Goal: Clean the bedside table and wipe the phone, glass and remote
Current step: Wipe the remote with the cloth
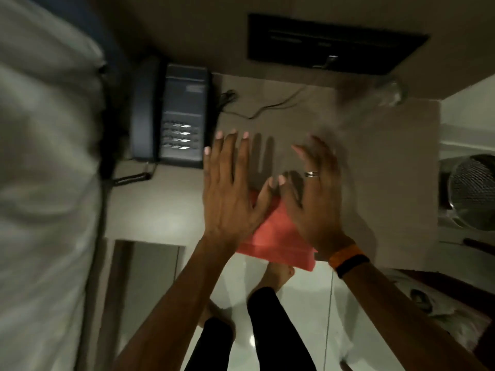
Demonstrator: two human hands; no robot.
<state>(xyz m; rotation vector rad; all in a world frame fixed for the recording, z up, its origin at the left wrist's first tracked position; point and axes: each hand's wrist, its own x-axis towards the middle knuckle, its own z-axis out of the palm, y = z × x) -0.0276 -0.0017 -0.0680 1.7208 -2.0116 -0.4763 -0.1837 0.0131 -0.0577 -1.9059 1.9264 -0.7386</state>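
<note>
Near the centre of the frame, we held both hands flat and open above the bedside table (388, 183), palms down with fingers spread. Our left hand (230, 183) gripped nothing. Our right hand (316, 194), blurred and wearing a ring and an orange-and-black wristband (348, 259), also closed on nothing. Whether either palm pressed on the cloth we could not tell. The folded pink cloth (278, 236) lay under and between our hands at the table's lower edge, one corner hanging past the edge.

The dark phone (174, 113) sat on the table at the upper left of centre, its handset in the cradle and its cord (262, 105) trailing right across the surface. The glass (388, 91) stood at the table's upper right corner, blurred. We could not make out the remote. A white bed (45, 170) filled the left side of the frame.
</note>
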